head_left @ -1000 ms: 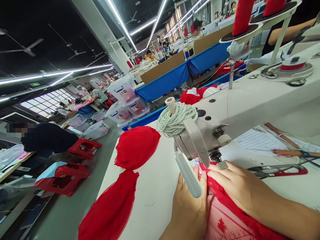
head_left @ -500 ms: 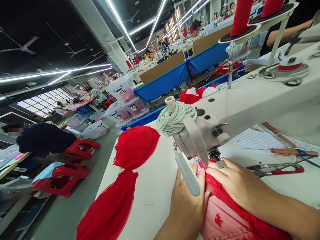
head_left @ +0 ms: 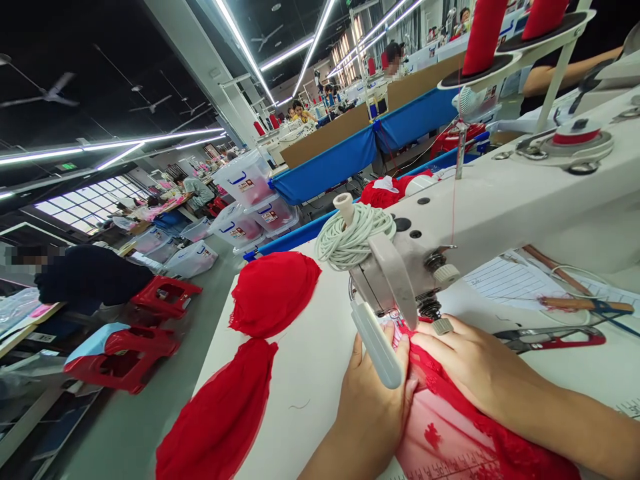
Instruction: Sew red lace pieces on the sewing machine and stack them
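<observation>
We have both hands flat on the red fabric (head_left: pixel 450 427), which lies on the white counter (head_left: pixel 305 373) directly in front of the sewing machine (head_left: pixel 480 207). Our left hand (head_left: pixel 373 407) presses the cloth from the left, fingers together and stretched forward beside the pale guard (head_left: pixel 376 353) that hangs down from the machine head. Our right hand (head_left: pixel 475 373) lies on the cloth from the right, its fingers together too, with the fingertips meeting those of the left hand just before the needle area, which the hands and guard mostly hide. Neither hand grips anything; both rest palm-down and pin the cloth.

The fabric runs lengthwise from our body toward the machine, so its long axis points straight at the needle, and its leading edge sits between our fingertips. Both hands are about equally near that edge, though the right hand covers more cloth.

Left of the machine two finished red pieces (head_left: pixel 273 293) lie on the counter, well apart from our hands. To the right, scissors (head_left: pixel 550 339) rest near our right wrist, beside a lined sheet of paper (head_left: pixel 505 283).
</observation>
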### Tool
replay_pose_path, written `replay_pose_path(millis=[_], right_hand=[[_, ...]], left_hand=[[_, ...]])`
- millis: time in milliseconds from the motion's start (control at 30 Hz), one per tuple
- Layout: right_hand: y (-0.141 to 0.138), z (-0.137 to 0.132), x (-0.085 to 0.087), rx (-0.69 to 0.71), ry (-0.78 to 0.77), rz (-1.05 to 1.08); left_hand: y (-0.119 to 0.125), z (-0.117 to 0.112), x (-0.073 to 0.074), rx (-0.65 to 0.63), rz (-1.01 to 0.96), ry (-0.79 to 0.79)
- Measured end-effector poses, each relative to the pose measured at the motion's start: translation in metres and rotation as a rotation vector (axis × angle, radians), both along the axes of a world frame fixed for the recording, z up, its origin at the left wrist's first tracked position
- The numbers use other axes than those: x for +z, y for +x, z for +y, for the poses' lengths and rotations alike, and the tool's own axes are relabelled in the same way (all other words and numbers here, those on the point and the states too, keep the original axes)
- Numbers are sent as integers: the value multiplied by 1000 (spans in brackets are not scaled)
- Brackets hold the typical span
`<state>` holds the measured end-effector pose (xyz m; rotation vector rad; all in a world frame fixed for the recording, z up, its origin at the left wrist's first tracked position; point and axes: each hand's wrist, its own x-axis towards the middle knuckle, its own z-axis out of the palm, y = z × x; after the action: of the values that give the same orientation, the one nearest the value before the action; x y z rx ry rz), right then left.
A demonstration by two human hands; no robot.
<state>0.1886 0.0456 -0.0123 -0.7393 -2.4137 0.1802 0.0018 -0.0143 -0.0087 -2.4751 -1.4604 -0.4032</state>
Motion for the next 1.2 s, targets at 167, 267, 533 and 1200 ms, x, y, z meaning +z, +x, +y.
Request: replay_pose_path(millis=[167,267,533,1200], right_hand=[[0,-3,-10,-14,-41,3],[0,-3,-17,-5,-52,-2],[-1,-3,-12,-41,93,48],[-4,-5,-14,-84,173,83]], left_hand=[[-1,1,6,-30,-16,-9],[-2,1,8,-52,8,-15],[-6,2,8,-76,46,-13],[-7,2,2,-83,132,125]])
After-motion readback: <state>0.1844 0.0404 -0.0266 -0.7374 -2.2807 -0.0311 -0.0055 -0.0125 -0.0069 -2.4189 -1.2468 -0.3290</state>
